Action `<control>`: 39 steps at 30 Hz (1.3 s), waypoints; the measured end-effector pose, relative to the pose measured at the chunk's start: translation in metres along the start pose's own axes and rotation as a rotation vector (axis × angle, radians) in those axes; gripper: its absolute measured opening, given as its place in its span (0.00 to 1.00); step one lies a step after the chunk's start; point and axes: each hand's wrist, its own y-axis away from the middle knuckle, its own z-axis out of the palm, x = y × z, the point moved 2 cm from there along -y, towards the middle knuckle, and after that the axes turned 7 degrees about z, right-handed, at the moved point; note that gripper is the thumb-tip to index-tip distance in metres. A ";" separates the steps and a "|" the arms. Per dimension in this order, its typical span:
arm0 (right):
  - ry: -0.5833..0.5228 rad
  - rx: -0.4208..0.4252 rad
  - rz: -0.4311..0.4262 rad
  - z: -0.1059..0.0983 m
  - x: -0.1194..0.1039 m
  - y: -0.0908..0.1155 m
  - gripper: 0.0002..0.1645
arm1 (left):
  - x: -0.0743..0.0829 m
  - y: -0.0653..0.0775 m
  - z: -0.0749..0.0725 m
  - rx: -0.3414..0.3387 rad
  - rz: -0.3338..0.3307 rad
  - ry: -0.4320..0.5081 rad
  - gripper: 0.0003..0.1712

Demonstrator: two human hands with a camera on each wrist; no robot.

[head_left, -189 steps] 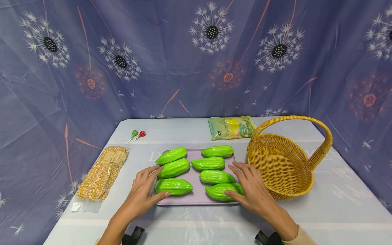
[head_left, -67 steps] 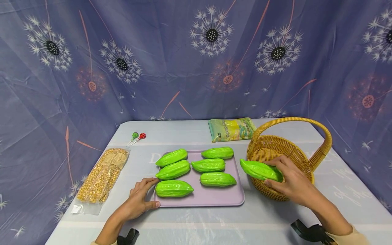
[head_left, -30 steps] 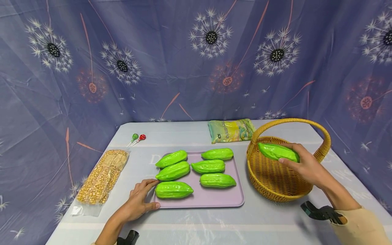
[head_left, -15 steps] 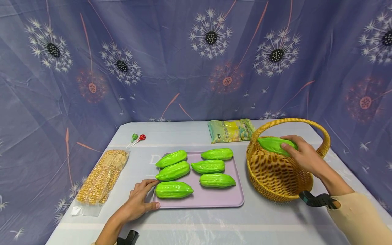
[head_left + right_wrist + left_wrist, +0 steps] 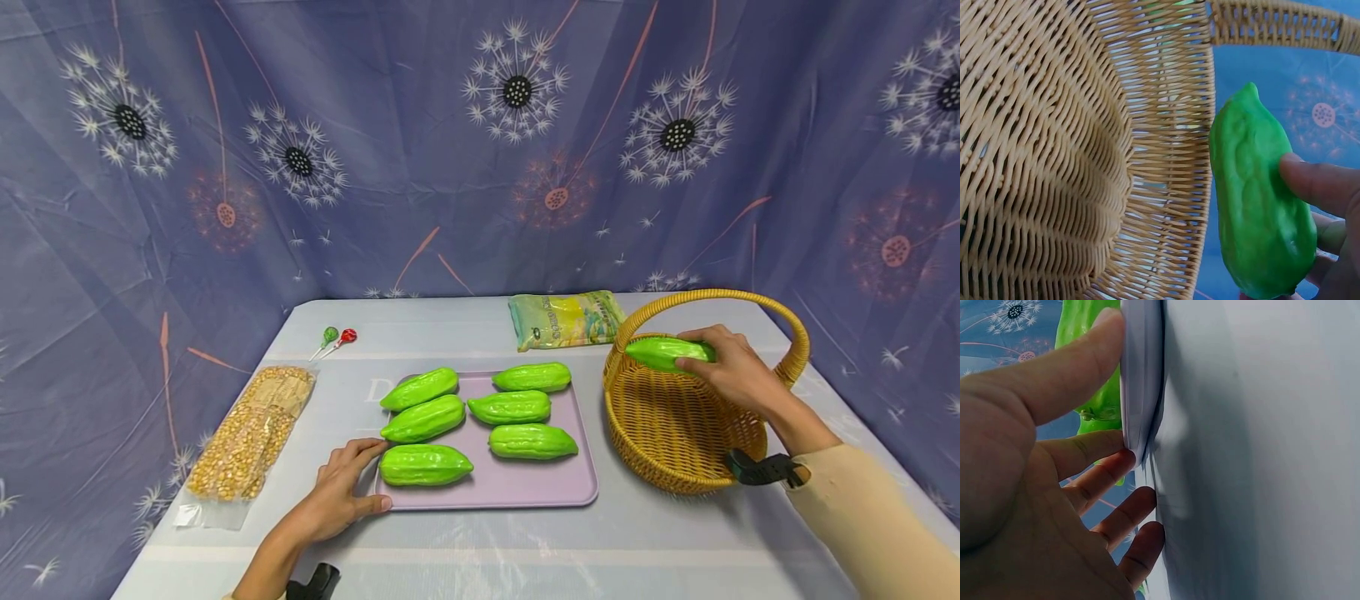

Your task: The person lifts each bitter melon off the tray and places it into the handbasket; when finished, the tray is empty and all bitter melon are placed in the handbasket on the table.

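Note:
My right hand (image 5: 731, 367) grips a bright green, bumpy bitter melon (image 5: 662, 353) between thumb and fingers. In the head view it overlaps the back of the wicker basket (image 5: 678, 483), inside the handle's arch. The right wrist view shows the bitter melon (image 5: 1260, 200) upright beside the basket rim (image 5: 1207, 156), its pointed tip up. My left hand (image 5: 337, 492) rests at the front left corner of a pale purple tray (image 5: 487, 497), thumb and fingertips touching its edge. Several more bitter melons (image 5: 426, 464) lie on the tray in two columns.
A clear bag of corn kernels (image 5: 251, 433) lies to the left of the tray. Behind it are a green lollipop (image 5: 329, 335) and a red lollipop (image 5: 348, 336). A green and yellow packet (image 5: 567, 320) lies at the back, near the basket handle (image 5: 716, 295).
My right hand has taken the front right bitter melon off the tray and carried it right to the basket, lately shifting slightly left. My left hand has moved down to the tray's corner.

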 end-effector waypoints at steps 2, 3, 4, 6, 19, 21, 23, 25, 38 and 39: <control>-0.001 -0.010 0.002 0.002 0.002 -0.003 0.32 | 0.000 0.000 0.000 0.000 0.003 0.000 0.44; 0.003 -0.013 0.004 0.003 0.004 -0.004 0.32 | 0.000 0.000 0.000 -0.001 0.003 0.000 0.44; 0.010 -0.014 0.005 0.004 0.005 -0.006 0.31 | 0.000 0.000 0.000 -0.001 0.004 0.000 0.44; 0.024 -0.018 0.009 0.007 0.007 -0.010 0.31 | -0.001 0.000 0.000 -0.001 0.005 0.000 0.44; 0.067 -0.046 0.068 0.026 0.022 -0.026 0.29 | 0.000 0.000 0.000 -0.005 0.002 -0.004 0.44; 0.077 -0.042 0.088 0.028 0.023 -0.027 0.29 | 0.000 0.000 0.000 -0.004 0.002 -0.006 0.44; 0.082 -0.036 0.092 0.030 0.024 -0.028 0.29 | 0.000 0.000 0.000 -0.002 0.003 -0.006 0.44; 0.092 -0.032 0.092 0.032 0.025 -0.029 0.29 | -0.001 0.000 0.000 -0.001 0.001 -0.008 0.44; 0.159 -0.014 0.065 0.044 0.029 -0.030 0.30 | -0.003 0.000 0.003 -0.006 0.002 -0.001 0.44; 0.165 -0.013 0.063 0.044 0.029 -0.030 0.30 | -0.003 0.000 0.002 -0.006 -0.002 -0.001 0.44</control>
